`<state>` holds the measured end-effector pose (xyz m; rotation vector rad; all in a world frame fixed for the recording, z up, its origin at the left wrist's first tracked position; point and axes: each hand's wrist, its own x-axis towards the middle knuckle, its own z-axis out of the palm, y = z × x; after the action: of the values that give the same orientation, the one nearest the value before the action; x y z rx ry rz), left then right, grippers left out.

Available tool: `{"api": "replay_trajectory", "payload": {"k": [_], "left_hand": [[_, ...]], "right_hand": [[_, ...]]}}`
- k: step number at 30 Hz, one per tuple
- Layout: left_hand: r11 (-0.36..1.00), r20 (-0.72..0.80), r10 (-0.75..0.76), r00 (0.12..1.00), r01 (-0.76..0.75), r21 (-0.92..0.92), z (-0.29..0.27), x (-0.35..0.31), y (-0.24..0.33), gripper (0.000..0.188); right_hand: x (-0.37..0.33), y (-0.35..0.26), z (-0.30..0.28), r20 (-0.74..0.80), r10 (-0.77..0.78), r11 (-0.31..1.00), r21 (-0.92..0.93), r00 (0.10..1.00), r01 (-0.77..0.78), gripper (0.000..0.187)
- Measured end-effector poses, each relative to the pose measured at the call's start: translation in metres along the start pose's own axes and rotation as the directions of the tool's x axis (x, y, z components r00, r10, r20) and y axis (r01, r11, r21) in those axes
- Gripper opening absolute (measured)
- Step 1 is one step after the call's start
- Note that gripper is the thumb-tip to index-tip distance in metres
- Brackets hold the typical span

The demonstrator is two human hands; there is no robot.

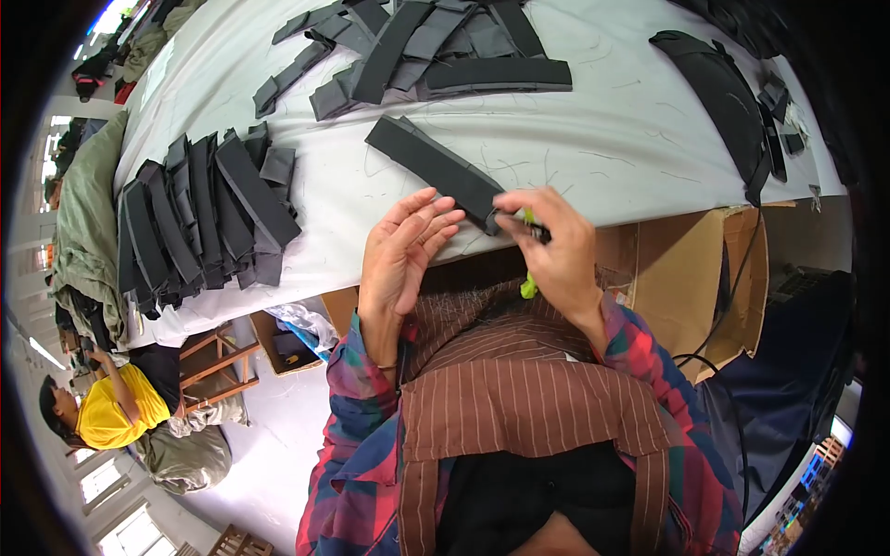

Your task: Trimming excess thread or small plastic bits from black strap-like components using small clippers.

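A dark grey fabric strip (431,167), apparently a folded band, lies slantwise on the white-covered table, its near end by the edge. My left hand (403,246) is open beside that near end, fingers stretched and slightly curved. I see nothing held in it. My right hand (561,250) is closed around thread snips with yellow-green handles (529,285). Its fingertips meet the strip's near end, where the snips' blades are hidden or blurred. Loose thread ends lie on the cloth around the strip.
A row of similar strips (199,213) lies at the left, and a heap of them (417,51) at the far side. A black curved fabric piece (718,102) is at the far right. Below the edge stands a cardboard box (667,278). A person in yellow (116,408) works at the left.
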<state>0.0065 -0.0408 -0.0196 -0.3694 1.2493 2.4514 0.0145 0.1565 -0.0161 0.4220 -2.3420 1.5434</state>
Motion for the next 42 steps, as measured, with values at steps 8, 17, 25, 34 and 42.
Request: {"api": "replay_trajectory", "payload": {"k": [8,17,25,34,42], "left_hand": [[0.998,-0.092,0.064,0.994,-0.064,-0.003,0.003,0.004,-0.005,0.036],[0.993,-0.122,0.114,0.986,-0.116,-0.010,0.009,0.006,0.008,0.028],[0.947,-0.217,0.307,0.927,-0.273,0.172,0.016,0.004,0.024,0.033],[0.888,-0.147,0.455,0.878,-0.435,0.148,0.027,-0.015,0.014,0.048],[0.838,-0.238,0.541,0.806,-0.493,0.234,0.032,-0.012,0.008,0.046]], "right_hand": [[0.019,0.010,0.007,0.119,0.370,0.892,-0.322,0.921,-0.317,0.030],[0.019,-0.007,0.005,0.173,0.187,0.982,-0.031,0.967,-0.184,0.015],[0.016,-0.018,-0.003,0.154,0.046,0.984,-0.177,0.987,-0.018,0.019],[0.016,-0.017,-0.009,0.097,0.193,0.981,-0.012,0.976,-0.193,0.021],[0.006,-0.025,-0.016,0.094,0.228,0.973,-0.001,0.969,-0.229,0.019]]}}
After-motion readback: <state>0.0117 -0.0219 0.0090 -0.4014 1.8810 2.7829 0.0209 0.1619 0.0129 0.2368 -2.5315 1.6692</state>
